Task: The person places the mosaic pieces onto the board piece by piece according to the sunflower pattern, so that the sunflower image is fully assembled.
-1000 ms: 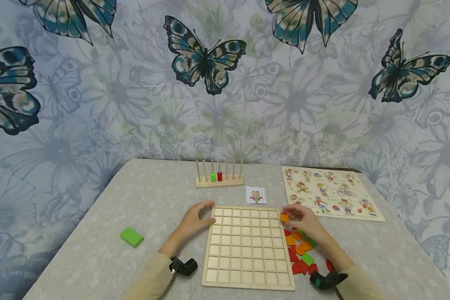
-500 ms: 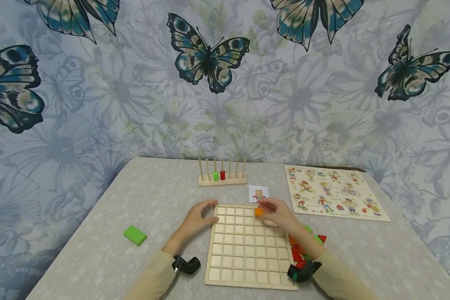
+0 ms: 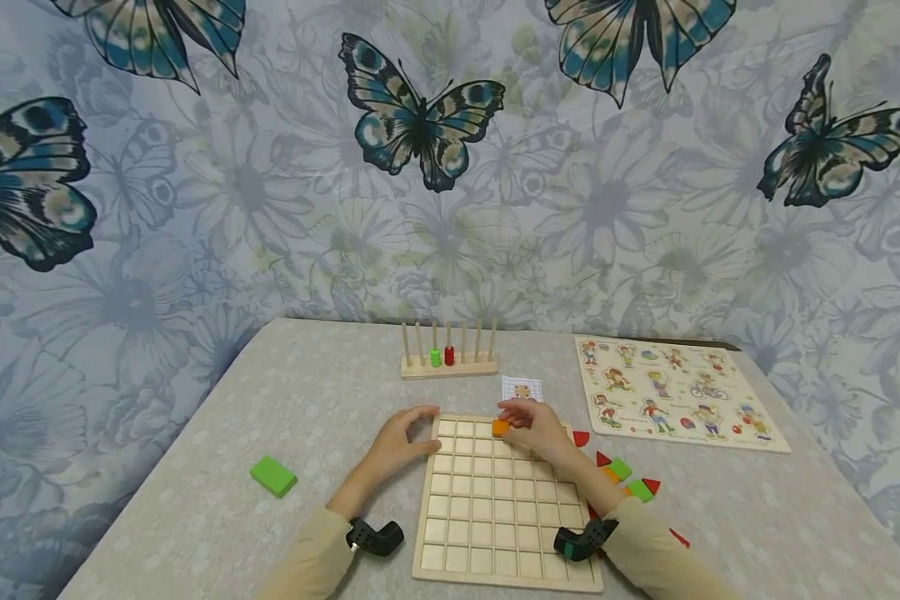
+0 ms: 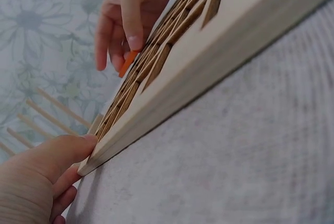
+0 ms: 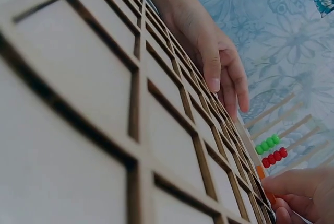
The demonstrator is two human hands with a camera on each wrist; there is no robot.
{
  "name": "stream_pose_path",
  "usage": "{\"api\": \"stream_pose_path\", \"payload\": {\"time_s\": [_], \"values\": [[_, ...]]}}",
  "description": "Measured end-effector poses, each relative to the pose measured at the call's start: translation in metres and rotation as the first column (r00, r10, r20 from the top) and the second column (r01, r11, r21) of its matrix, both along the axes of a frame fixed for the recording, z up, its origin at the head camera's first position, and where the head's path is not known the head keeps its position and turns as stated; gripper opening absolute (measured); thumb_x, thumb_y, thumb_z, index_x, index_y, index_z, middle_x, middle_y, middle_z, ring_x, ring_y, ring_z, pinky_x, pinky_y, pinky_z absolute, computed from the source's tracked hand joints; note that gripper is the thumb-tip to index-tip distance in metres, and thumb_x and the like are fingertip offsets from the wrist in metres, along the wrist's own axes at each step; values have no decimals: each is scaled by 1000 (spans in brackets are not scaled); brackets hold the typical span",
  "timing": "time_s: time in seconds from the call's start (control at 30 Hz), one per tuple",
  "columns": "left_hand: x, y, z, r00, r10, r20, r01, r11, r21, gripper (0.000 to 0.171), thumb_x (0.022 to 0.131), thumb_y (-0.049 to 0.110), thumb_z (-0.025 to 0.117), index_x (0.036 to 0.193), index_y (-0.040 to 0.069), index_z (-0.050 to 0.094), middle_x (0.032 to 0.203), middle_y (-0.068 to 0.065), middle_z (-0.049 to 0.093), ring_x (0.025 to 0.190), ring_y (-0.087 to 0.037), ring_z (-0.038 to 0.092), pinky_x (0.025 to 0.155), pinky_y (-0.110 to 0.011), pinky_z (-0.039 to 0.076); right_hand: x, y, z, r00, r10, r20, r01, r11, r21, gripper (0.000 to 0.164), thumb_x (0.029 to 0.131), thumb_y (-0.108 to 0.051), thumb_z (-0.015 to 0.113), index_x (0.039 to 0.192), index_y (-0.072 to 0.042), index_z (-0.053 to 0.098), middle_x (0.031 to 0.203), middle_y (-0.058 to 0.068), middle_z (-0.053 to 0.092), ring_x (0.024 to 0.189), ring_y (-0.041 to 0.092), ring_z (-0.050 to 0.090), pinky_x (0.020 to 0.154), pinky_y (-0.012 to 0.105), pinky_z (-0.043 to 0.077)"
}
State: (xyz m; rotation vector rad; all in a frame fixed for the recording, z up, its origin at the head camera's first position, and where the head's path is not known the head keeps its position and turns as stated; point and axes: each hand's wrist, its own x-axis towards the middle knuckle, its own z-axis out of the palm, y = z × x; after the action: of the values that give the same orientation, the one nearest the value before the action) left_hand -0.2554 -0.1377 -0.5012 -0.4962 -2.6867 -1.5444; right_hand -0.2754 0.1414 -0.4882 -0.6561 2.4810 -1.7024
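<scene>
A pale wooden grid board (image 3: 495, 500) with square cells lies in front of me on the table. My left hand (image 3: 396, 442) holds the board at its far left corner; the thumb lies on the rim, and the other fingers are beyond the edge in the left wrist view. Over the far row of cells, my right hand (image 3: 536, 429) pinches an orange square tile (image 3: 500, 427) between thumb and fingers. The tile's edge is close to the board in the left wrist view (image 4: 127, 65); whether it sits in a cell I cannot tell.
Loose red, orange and green tiles (image 3: 620, 468) lie right of the board, partly under my right forearm. A small picture card (image 3: 522, 388) and a peg stand (image 3: 450, 367) with green and red beads are behind. A picture puzzle (image 3: 678, 396) lies far right, a green block (image 3: 273, 476) left.
My right hand has carried the orange tile leftward from beside the board's right edge to over its far row. The left hand has stayed at the board's far left corner.
</scene>
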Motion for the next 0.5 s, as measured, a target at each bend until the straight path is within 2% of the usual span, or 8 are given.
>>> {"api": "stream_pose_path", "payload": {"time_s": [0.17,0.27,0.4,0.5], "values": [[1,1,1,1000,13,3,-13,1000,-17,55,79,22,77,130,12,57,130,-6,60,127,-27,48,110,-49,37,2,2,-1,1000,4,-2,-4,1000,0,48,78,1,71,124,9,57,107,26,66,91,17,60,79,19,51],[0,1,1,1000,16,11,-16,1000,-19,55,79,23,77,130,14,58,131,-4,60,128,-25,48,111,-47,36,3,4,0,1000,23,-9,-23,1000,18,50,76,1,72,124,7,58,105,23,67,86,14,59,75,18,50],[0,2,-1,1000,17,5,-17,1000,-11,54,79,24,77,129,14,58,130,-3,61,127,-25,49,110,-48,37,4,7,-1,994,110,-11,-109,992,59,51,75,0,73,124,5,58,101,20,66,79,12,54,67,16,45],[0,2,-1,1000,21,6,-21,1000,-12,54,79,23,77,129,14,58,130,-4,61,126,-25,49,109,-48,38,5,8,-3,983,185,-3,-184,980,81,50,77,-2,74,124,3,59,100,19,65,79,9,54,67,17,45]]}}
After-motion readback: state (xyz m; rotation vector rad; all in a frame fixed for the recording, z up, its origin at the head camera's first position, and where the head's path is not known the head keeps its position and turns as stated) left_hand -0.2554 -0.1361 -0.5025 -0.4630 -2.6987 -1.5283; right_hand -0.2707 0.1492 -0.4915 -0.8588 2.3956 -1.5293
